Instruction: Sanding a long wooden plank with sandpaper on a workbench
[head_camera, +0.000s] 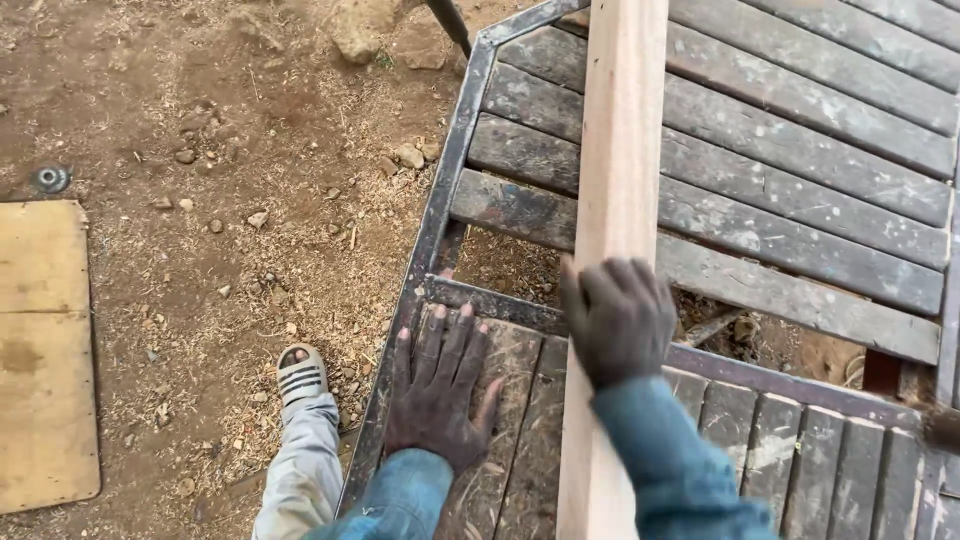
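Head view: pale, smooth plank (617, 150) lies on slatted table (800, 200), long axis pointing away from the person. Right hand (618, 320) fingers curl over it; left hand (437, 395) flat, fingers spread on table.

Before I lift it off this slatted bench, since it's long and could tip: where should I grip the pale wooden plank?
Likely around its narrow edges, from above, further up than where the right hand rests on the wooden plank: it lies flat and runs long past the hands.
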